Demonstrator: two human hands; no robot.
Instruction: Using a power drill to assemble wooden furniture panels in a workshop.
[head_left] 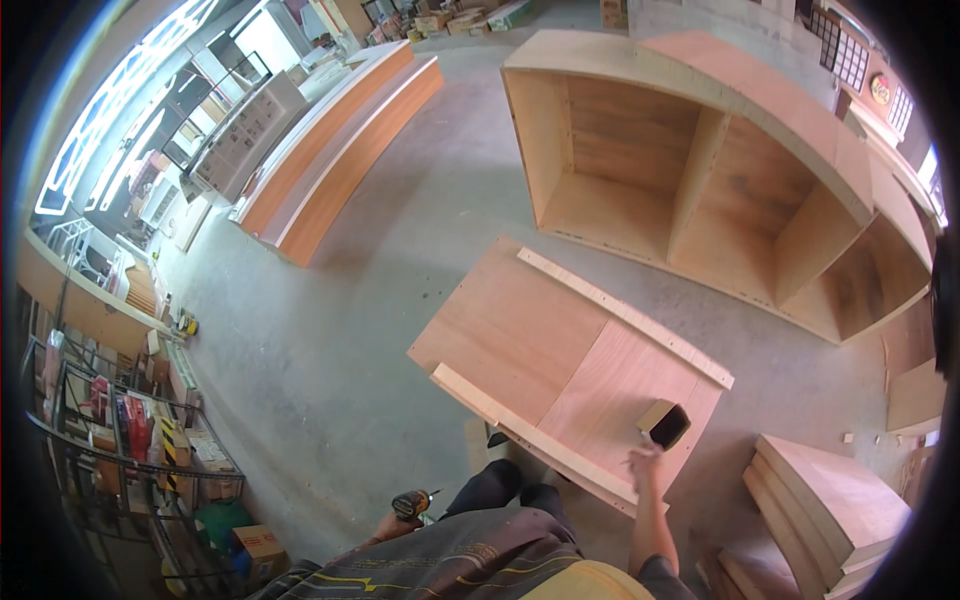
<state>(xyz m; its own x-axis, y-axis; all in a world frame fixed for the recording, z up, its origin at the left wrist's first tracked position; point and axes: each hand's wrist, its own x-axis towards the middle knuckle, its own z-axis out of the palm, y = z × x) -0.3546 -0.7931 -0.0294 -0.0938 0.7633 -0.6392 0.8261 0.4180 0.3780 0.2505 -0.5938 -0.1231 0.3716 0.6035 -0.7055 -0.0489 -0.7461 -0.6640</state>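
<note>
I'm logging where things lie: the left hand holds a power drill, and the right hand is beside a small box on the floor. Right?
Only the surface is wrong: the head view shows the small box on the wooden panel. The left hand does hold a power drill, with the right hand beside the box.

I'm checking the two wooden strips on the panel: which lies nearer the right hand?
The near strip, along the edge of the panel closest to the person. The far strip, along the opposite edge, lies farther from the right hand.
</note>
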